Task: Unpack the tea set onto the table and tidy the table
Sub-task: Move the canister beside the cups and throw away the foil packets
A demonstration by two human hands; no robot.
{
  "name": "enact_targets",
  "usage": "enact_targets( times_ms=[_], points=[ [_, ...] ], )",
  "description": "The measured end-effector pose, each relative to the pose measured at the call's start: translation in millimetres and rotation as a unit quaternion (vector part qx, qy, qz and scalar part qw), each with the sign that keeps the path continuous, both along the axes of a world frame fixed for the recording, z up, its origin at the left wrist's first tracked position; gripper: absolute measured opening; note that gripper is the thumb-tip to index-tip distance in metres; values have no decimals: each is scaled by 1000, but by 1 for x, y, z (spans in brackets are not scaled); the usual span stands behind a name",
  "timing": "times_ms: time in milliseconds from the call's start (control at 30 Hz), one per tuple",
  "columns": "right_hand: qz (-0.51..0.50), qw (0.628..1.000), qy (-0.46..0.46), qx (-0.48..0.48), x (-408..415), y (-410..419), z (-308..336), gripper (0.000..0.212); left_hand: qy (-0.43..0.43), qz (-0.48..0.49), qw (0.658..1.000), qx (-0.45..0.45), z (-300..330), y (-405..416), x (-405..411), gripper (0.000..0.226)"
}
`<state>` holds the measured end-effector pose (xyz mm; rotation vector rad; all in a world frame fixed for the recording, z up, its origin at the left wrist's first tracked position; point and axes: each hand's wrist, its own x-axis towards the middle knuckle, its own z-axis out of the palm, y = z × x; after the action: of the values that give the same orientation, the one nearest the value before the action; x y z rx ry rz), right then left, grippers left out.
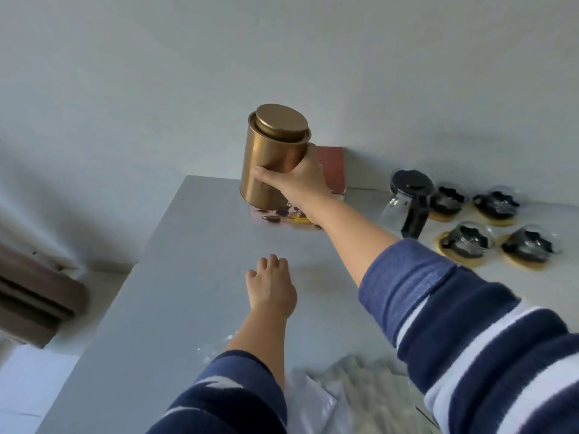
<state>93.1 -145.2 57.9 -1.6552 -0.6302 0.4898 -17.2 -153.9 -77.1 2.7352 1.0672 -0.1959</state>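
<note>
My right hand point(302, 180) grips a tall bronze tea tin point(271, 155) with a round lid, at the far edge of the grey table point(175, 277). The tin stands tilted on or just above the printed tea-set box point(282, 219) by the wall. My left hand point(271, 285) rests palm down on the table nearer me, fingers apart, holding nothing. To the right stand a glass teapot point(407, 202) with a black lid and handle, and several glass cups point(495, 203) on round wooden coasters.
A reddish box point(333, 166) leans against the wall behind my right hand. Crumpled plastic wrap and foam padding point(354, 386) lie at the near edge. A dark brown piece of furniture point(34, 296) sits left, beyond the table edge.
</note>
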Motion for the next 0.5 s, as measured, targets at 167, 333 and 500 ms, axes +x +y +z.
enact_targets(
  times_ms=[167, 333, 500],
  points=[
    [-79, 995, -36, -41, 58, -122, 4, 78, -17, -117, 990, -73, 7, -108, 79, 47],
    [-171, 983, -34, -61, 133, -251, -6, 82, 13, -150, 975, -162, 3, -224, 138, 62],
    [-235, 967, -31, -93, 212, -357, -19, 87, 90, -81, 972, -200, -16, -286, 181, 79]
  ],
)
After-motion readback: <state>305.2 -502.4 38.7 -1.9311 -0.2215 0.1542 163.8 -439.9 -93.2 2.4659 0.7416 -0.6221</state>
